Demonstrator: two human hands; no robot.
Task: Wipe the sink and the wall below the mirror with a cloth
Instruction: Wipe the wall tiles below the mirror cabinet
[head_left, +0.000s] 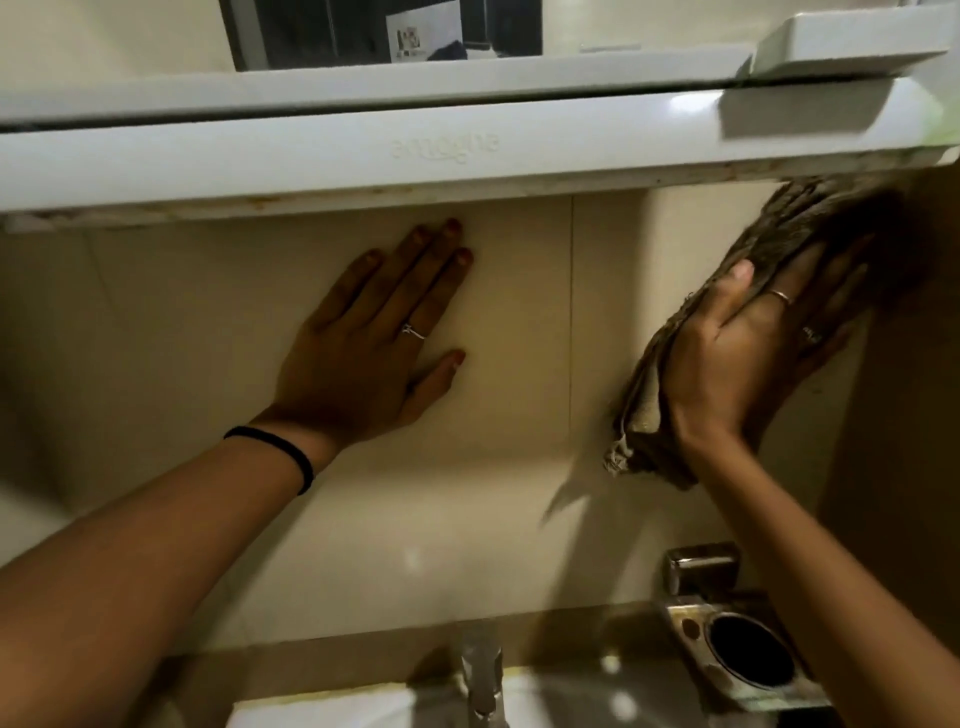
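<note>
While the cloth (769, 291) is pressed to the wall (519, 364) at the right, just under the shelf (363, 161) below the mirror (363, 31), the wall-wiping part of the task looks under way rather than finished. The cloth is a brown, folded strip; its long axis runs on a slant, from a frayed lower end at the near left up to the far right, where its top touches the shelf's underside. That upper end is blurred, so I cannot tell exactly where it stops. The right hand (748, 353) lies over the cloth with fingers stretched along it and the thumb hooked round its left edge, holding it to the tile. The left hand (374, 338) rests flat on the wall to the left, fingers straight and spread, holding nothing. Below, the tap (483, 675) and the sink (322, 709) sit at the near edge with no cloth on them; the sink probably remains to be wiped, as does the wall's left part.
</note>
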